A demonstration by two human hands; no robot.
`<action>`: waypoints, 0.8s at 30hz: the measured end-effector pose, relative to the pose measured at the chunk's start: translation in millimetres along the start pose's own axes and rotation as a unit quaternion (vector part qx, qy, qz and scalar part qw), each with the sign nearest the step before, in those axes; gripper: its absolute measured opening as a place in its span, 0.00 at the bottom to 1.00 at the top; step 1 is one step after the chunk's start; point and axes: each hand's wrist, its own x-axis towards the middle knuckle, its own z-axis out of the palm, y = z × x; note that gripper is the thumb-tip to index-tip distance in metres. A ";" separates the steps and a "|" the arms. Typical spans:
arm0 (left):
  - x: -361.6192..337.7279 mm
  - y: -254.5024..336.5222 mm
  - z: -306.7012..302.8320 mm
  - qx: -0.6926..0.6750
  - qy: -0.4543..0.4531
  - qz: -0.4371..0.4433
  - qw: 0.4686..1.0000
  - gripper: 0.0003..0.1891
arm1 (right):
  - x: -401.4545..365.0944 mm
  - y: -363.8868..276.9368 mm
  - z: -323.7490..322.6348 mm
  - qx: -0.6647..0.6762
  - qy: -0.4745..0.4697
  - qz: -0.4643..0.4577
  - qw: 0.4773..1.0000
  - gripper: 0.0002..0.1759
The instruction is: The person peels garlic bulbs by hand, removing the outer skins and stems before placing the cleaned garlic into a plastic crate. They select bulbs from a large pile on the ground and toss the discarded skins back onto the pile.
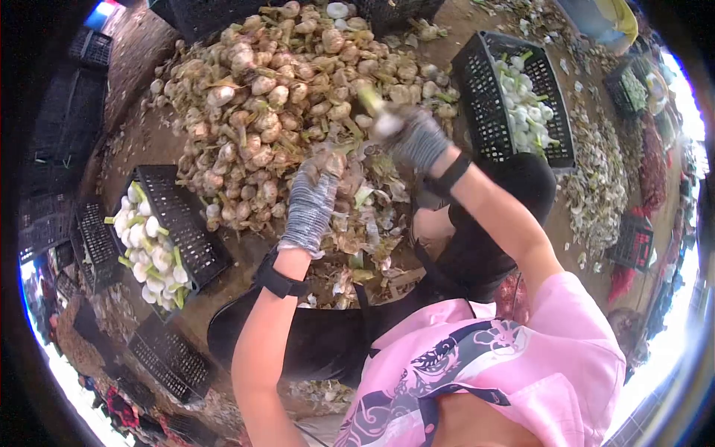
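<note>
My right hand (421,141), in a grey glove, is closed around a pale garlic bulb (387,124) with a green stem. Motion smears both the fingers and the bulb. My left hand (311,200), gloved alike, is at the front edge of a big garlic heap (261,112), its fingers curled against a brownish garlic bulb (335,162). Dirty outer skins and roots cover most bulbs in the heap. Loose peelings (369,223) lie between my hands and my legs.
A black crate (480,97) of white bulbs stands right of the heap. Another black crate (197,231), tilted, holds white bulbs at the left. More dark crates (167,357) stand at lower left. Scattered skins (599,186) cover the ground at right. My bent legs (298,335) frame the peelings.
</note>
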 end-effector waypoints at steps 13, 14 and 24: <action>-6.4 4.2 -20.7 -0.155 0.101 -0.053 0.981 0.09 | 83.6 -102.2 -123.6 -0.088 0.060 -0.296 0.949 0.10; -5.8 4.2 -23.0 -0.156 0.107 -0.053 0.981 0.09 | 112.4 -76.2 -123.6 -0.184 0.132 -0.285 0.931 0.08; -5.5 -3.8 -33.2 -0.179 0.109 -0.058 0.976 0.10 | 276.0 63.4 -207.0 -0.820 0.278 -0.131 0.483 0.08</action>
